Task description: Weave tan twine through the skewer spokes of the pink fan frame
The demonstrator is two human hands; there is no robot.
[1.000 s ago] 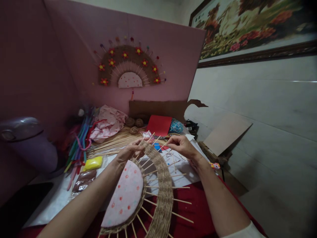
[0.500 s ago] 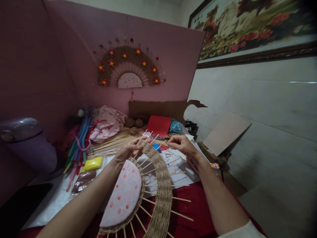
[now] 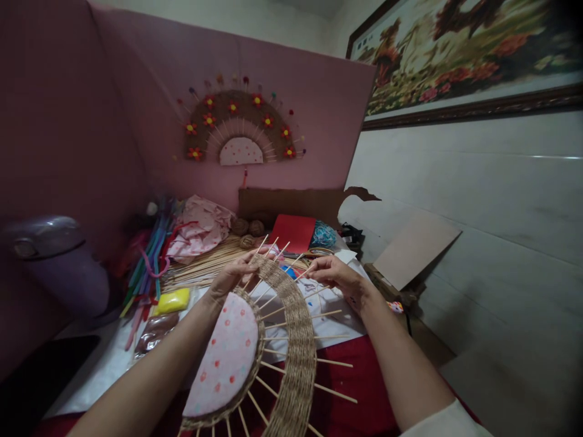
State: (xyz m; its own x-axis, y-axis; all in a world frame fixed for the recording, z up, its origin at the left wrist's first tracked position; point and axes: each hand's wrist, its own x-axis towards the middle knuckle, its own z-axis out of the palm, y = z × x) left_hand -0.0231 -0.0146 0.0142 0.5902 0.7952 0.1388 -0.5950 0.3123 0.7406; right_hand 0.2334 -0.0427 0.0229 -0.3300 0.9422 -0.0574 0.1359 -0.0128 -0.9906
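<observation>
A half-round woven twine piece fills the lower middle of the head view. It has a pale pink dotted cloth centre (image 3: 224, 355), an outer twine band (image 3: 298, 331) and thin wooden sticks fanning out through it. At its upper end my left hand (image 3: 234, 273) is closed around the edge, thumb and fingers on the band and sticks. My right hand (image 3: 337, 276) is closed in a pinch at the outer tip of one wooden stick (image 3: 303, 274), right of the band. Whether a strand is also between those fingertips is too small to tell.
Behind lie loose sticks (image 3: 200, 267), twine balls (image 3: 248, 227), red sheets (image 3: 291, 232) and blue yarn (image 3: 324, 233). Pipe cleaners (image 3: 148, 258), yellow clay (image 3: 172, 301) and a purple bottle (image 3: 68, 273) stand left. A finished flowered fan (image 3: 243, 112) hangs on the pink board (image 3: 328, 121).
My right hand has turned slightly and moved a little lower, its fingertips now at a stick's tip. The woven piece has shifted only slightly in my left hand.
</observation>
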